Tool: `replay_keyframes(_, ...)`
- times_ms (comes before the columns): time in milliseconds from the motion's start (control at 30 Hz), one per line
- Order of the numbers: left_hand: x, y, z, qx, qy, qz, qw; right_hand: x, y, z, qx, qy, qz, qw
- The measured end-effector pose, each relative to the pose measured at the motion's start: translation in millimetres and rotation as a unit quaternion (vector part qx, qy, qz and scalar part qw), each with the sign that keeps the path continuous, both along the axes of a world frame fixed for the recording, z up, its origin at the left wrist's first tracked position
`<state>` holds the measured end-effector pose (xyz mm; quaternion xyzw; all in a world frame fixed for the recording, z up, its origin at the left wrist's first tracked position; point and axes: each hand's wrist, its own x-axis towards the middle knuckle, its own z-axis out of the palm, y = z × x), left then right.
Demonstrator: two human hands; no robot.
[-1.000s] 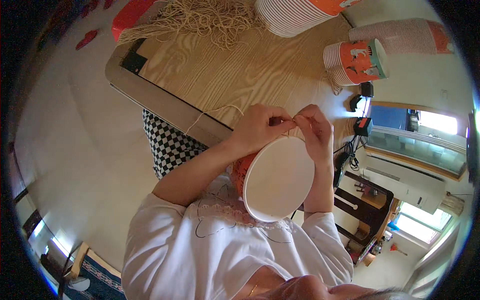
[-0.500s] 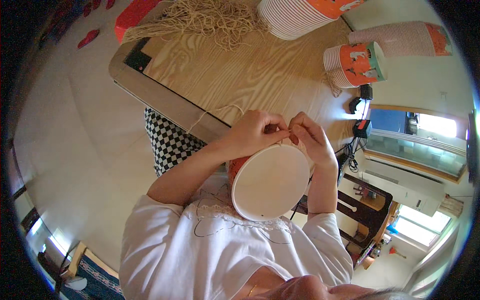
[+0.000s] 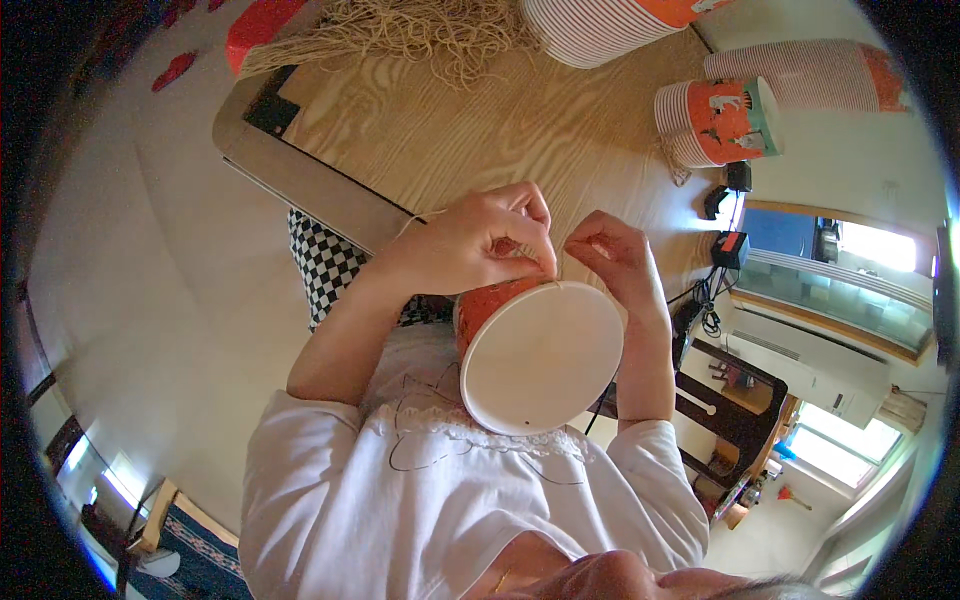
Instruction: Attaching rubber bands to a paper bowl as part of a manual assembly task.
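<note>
A paper bucket (image 3: 490,302) with an orange printed wall rests tilted against my shirt, its white round end (image 3: 540,360) toward me. Near the lower rim of that end is a small dark hole. My left hand (image 3: 482,240) pinches thin twine at the bucket's upper rim, thumb against fingers. A loose bit of twine (image 3: 430,215) shows behind that hand's wrist. Just to the right, my right hand (image 3: 618,258) is held above the rim, its thumb and forefinger pressed together. Whatever lies in that pinch is too small to make out.
On the wooden table (image 3: 420,140) lies a tangled heap of twine (image 3: 420,35), beside a red object (image 3: 262,30). Stacked paper buckets (image 3: 610,30) stand at the far side, with a shorter stack (image 3: 715,122) to the right. Black adapters (image 3: 730,248) and cables hang near the right edge.
My hands have moved apart: the left shifted slightly left and the right pulled back from it, where both had met at the rim. The bucket has barely moved.
</note>
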<state>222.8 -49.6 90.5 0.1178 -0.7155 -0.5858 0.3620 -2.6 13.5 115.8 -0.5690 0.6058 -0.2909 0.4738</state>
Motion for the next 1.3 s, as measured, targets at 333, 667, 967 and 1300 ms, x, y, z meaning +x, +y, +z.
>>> replay_keyframes(333, -18, 7, 1, -0.062, -0.090, 0.049, 0.993, 12, 8, 35, -0.011, 0.006, -0.019, 1.000)
replay_keyframes(667, -24, 7, 1, -0.008, -0.086, 0.036, 0.996, 15, 14, 36, -0.099, 0.119, -0.021, 0.988)
replay_keyframes(967, -15, -1, -17, 0.045, 0.048, -0.026, 0.997, 2, 2, -8, 0.003, 0.062, -0.034, 0.997)
replay_keyframes(1300, -19, 8, -8, 0.035, 0.001, 0.023, 0.999, 7, 5, -10, 0.058, 0.040, -0.029, 0.997)
